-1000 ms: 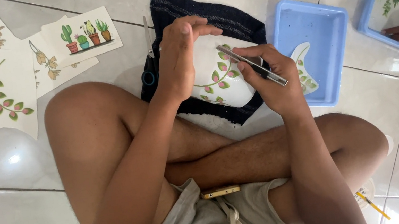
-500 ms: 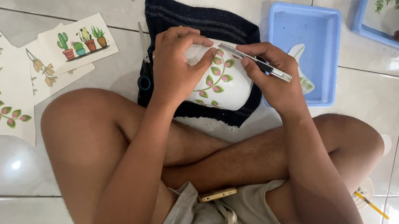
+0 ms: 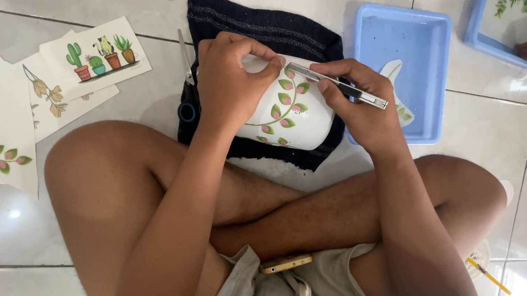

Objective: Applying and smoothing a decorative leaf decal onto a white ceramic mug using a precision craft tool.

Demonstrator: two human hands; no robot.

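Between the hands — the left (image 3: 226, 81) gripping a white pot (image 3: 289, 113), the right (image 3: 357, 104) pinching tweezers (image 3: 337, 85) against it — a leaf decal (image 3: 284, 100) shows.

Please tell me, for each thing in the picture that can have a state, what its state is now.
left hand: grip closed over the white cup
right hand: grip closed on the metal tool
white cup: on its side over the dark cloth, leaf design facing up
metal tool: tip against the cup
near blue tray: holds one cut-out
scissors: closed, on the floor
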